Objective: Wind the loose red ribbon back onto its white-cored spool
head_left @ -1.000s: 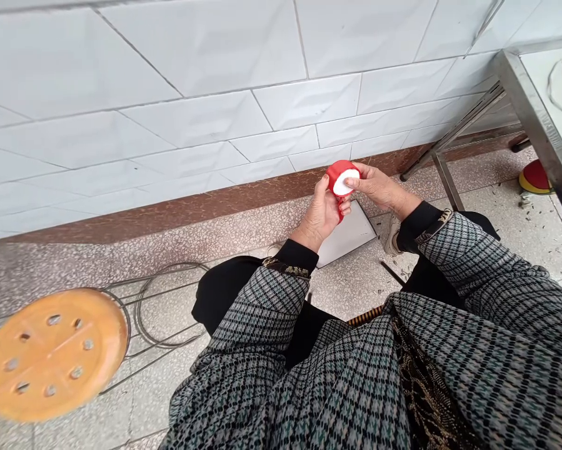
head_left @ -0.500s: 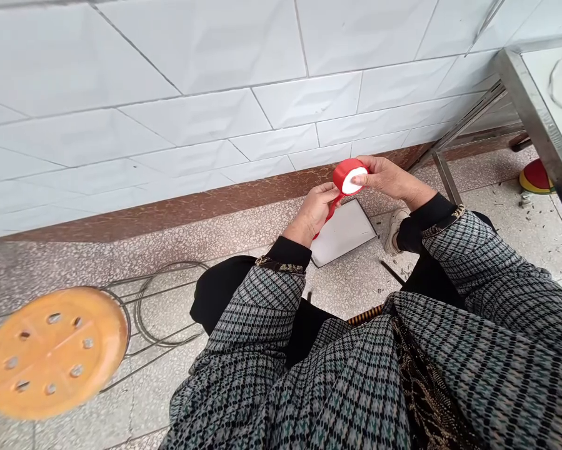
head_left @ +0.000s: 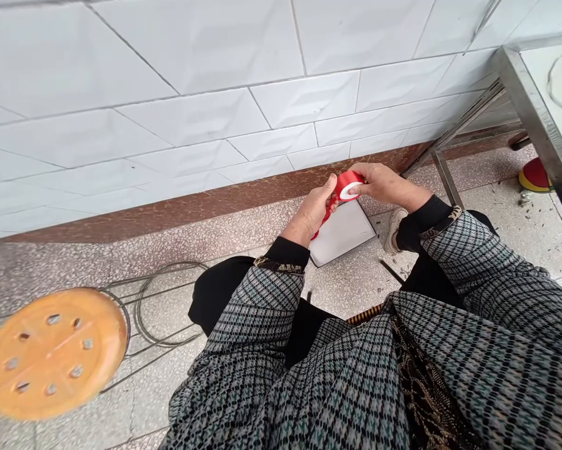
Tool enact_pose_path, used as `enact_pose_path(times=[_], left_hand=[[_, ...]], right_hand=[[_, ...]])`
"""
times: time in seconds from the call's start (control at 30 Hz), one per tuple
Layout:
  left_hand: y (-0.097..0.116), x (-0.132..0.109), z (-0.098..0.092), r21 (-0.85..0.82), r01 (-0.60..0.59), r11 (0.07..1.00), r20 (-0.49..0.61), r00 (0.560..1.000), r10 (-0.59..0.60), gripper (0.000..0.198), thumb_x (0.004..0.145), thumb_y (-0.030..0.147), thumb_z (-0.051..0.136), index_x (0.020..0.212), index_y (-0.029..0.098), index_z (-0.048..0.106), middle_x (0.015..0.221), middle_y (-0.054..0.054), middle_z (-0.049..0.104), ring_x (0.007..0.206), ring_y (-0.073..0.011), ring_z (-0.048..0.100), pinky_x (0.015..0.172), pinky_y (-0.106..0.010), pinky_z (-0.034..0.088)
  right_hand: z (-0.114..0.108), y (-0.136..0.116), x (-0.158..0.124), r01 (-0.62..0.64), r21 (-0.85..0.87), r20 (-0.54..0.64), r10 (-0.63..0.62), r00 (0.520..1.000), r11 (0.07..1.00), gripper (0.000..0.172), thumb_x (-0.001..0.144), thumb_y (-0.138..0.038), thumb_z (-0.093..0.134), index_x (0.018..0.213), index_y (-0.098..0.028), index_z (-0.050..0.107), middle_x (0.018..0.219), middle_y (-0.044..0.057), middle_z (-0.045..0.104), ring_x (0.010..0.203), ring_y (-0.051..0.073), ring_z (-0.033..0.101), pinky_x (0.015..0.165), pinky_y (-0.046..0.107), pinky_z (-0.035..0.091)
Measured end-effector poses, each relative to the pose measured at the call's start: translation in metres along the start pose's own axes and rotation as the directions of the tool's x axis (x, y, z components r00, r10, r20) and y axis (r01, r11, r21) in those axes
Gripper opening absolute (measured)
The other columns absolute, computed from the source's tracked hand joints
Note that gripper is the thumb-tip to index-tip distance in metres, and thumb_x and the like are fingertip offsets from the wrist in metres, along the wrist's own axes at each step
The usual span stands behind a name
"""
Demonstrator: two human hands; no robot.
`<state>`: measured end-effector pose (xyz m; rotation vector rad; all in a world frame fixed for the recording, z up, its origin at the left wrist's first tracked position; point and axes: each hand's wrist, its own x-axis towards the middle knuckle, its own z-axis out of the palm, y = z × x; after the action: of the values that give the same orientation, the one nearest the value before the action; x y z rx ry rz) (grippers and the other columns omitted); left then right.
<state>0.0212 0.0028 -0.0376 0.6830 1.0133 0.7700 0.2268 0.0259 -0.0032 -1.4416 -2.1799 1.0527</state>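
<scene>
My right hand (head_left: pixel 381 183) grips a roll of shiny red ribbon (head_left: pixel 349 180) with a white core, thumb on the white side and fingers behind it. Right beside the roll, my left hand (head_left: pixel 314 209) is closed on the ribbon's loose end (head_left: pixel 326 216), its thumb pointing up. Part of this strand hangs below the left fingers, which partly cover it. Both hands are held in front of me, above a shallow white tray-like piece (head_left: pixel 344 234) on the floor.
An orange round stool (head_left: pixel 55 353) with wire legs lies tipped over at the left. A metal-framed table (head_left: pixel 538 106) stands on the right, with a red and yellow ball (head_left: pixel 536 176) under it. A white tiled wall (head_left: pixel 205 56) runs ahead. Small scraps litter the speckled floor.
The ribbon roll has dropped slightly and tilted, so less of its white side shows. My left hand has shifted its grip up against the roll, its thumb now raised.
</scene>
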Motion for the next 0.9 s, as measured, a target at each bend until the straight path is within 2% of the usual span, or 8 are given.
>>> enact_pose_path(times=[0.1, 0.17, 0.3, 0.47, 0.63, 0.7, 0.8, 0.9], left_hand=[[-0.004, 0.000, -0.004, 0.025, -0.044, 0.999, 0.034, 0.998, 0.043, 0.051, 0.085, 0.067, 0.090, 0.086, 0.020, 0.070, 0.065, 0.002, 0.054, 0.056, -0.0098, 0.045, 0.054, -0.026, 0.035], [-0.005, -0.002, -0.007, 0.056, -0.113, 0.992, 0.073, 0.991, 0.109, 0.048, 0.080, 0.058, 0.097, 0.099, 0.020, 0.074, 0.076, 0.001, 0.064, 0.062, -0.0099, 0.051, 0.059, -0.025, 0.039], [-0.003, -0.006, -0.008, 0.178, -0.188, 0.966, 0.136, 0.977, 0.165, 0.052, 0.074, 0.034, 0.100, 0.118, 0.020, 0.076, 0.105, -0.004, 0.078, 0.090, -0.0154, 0.068, 0.082, -0.026, 0.051], [0.000, -0.002, -0.008, 0.329, -0.209, 0.921, 0.063, 0.978, 0.199, 0.027, 0.087, 0.037, 0.088, 0.100, 0.015, 0.078, 0.086, -0.002, 0.072, 0.084, -0.0160, 0.062, 0.074, -0.024, 0.045], [0.002, 0.001, -0.012, 0.148, -0.040, 0.988, 0.122, 0.992, 0.022, 0.036, 0.090, 0.042, 0.090, 0.078, 0.017, 0.068, 0.063, 0.003, 0.050, 0.058, -0.0080, 0.040, 0.055, -0.023, 0.029], [0.003, 0.000, -0.014, 0.066, 0.031, 0.997, 0.161, 0.986, -0.041, 0.040, 0.091, 0.042, 0.090, 0.075, 0.016, 0.065, 0.062, 0.003, 0.048, 0.055, -0.0061, 0.037, 0.053, -0.022, 0.027], [0.006, -0.001, -0.015, -0.022, 0.143, 0.990, 0.167, 0.976, -0.137, 0.039, 0.092, 0.039, 0.090, 0.076, 0.016, 0.063, 0.062, 0.002, 0.050, 0.054, -0.0053, 0.039, 0.052, -0.021, 0.028], [0.007, 0.000, -0.015, -0.102, 0.224, 0.969, 0.145, 0.967, -0.208, 0.036, 0.090, 0.035, 0.091, 0.079, 0.018, 0.063, 0.062, 0.003, 0.049, 0.052, -0.0052, 0.039, 0.050, -0.021, 0.027]], right_hand=[[-0.002, -0.004, -0.001, 0.005, -0.101, 0.026, -0.003, 1.000, 0.995, 0.016, 0.090, -0.022, 0.081, 0.097, -0.020, 0.067, 0.097, 0.004, 0.070, 0.090, 0.021, 0.057, 0.083, 0.033, 0.040], [-0.003, -0.005, -0.001, -0.005, -0.113, 0.029, 0.008, 1.000, 0.994, 0.014, 0.092, -0.022, 0.080, 0.099, -0.021, 0.067, 0.097, 0.004, 0.070, 0.090, 0.021, 0.058, 0.083, 0.033, 0.040], [-0.005, -0.002, -0.002, -0.045, -0.083, 0.028, 0.047, 0.998, 0.996, 0.012, 0.093, -0.021, 0.080, 0.098, -0.020, 0.069, 0.094, 0.004, 0.070, 0.089, 0.021, 0.058, 0.082, 0.034, 0.042], [-0.002, 0.003, 0.001, -0.151, 0.072, 0.062, 0.147, 0.987, 0.986, 0.012, 0.097, -0.027, 0.083, 0.104, -0.020, 0.077, 0.091, 0.005, 0.074, 0.084, 0.021, 0.063, 0.078, 0.036, 0.051], [-0.006, 0.004, -0.002, -0.250, 0.318, 0.238, 0.179, 0.955, 0.915, 0.034, 0.104, -0.055, 0.080, 0.106, -0.021, 0.080, 0.093, 0.008, 0.079, 0.079, 0.022, 0.070, 0.069, 0.036, 0.062], [-0.014, 0.004, -0.006, -0.191, 0.353, 0.241, 0.108, 0.964, 0.916, 0.042, 0.106, -0.062, 0.074, 0.113, -0.021, 0.079, 0.105, 0.010, 0.081, 0.087, 0.024, 0.072, 0.072, 0.036, 0.064], [-0.030, 0.001, -0.012, 0.000, 0.345, 0.203, -0.075, 0.976, 0.938, 0.045, 0.106, -0.053, 0.075, 0.143, -0.026, 0.073, 0.140, 0.011, 0.076, 0.107, 0.025, 0.072, 0.085, 0.037, 0.065], [-0.040, -0.005, -0.016, 0.196, 0.245, 0.284, -0.263, 0.922, 0.949, 0.057, 0.101, -0.039, 0.081, 0.155, -0.032, 0.066, 0.160, 0.009, 0.064, 0.135, 0.029, 0.064, 0.102, 0.041, 0.060]])
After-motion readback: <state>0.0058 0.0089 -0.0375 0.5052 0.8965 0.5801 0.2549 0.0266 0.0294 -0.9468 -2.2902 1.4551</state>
